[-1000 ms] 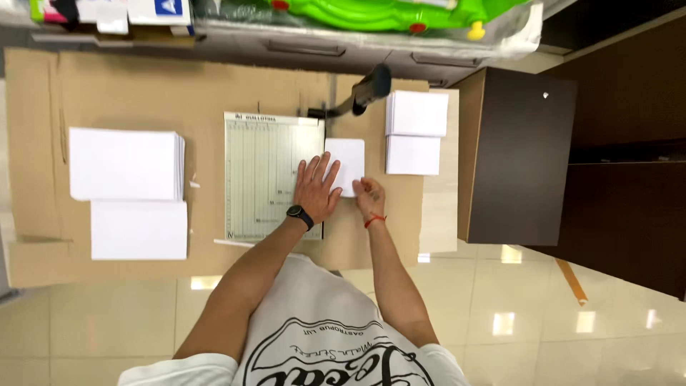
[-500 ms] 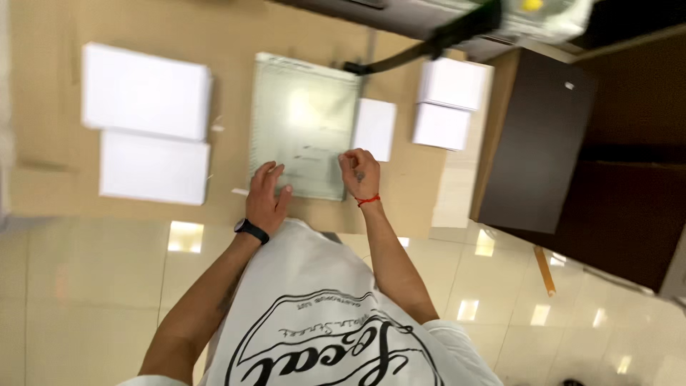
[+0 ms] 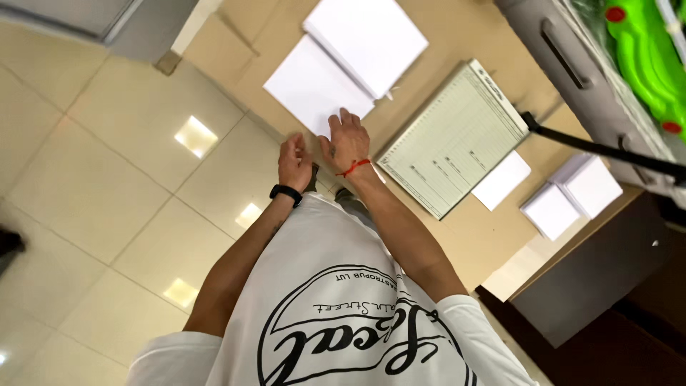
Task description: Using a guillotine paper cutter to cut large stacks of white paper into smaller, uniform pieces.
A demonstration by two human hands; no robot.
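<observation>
White paper stack (image 3: pixel 314 89) is found just above the right hand (image 3: pixel 346 143), long axis running toward upper right; left hand (image 3: pixel 294 163) trails lower-left. Both are seen open, nothing held.

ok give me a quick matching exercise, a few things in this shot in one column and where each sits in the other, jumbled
Things:
1. paper trimmer board
2. right hand
3. left hand
4. small white paper stacks

Places:
a. at the near edge of the large white sheets
b. beside the dark cabinet
c. above a black wristband
d. middle of the brown table

Pairs: 1-d, 2-a, 3-c, 4-b
</observation>
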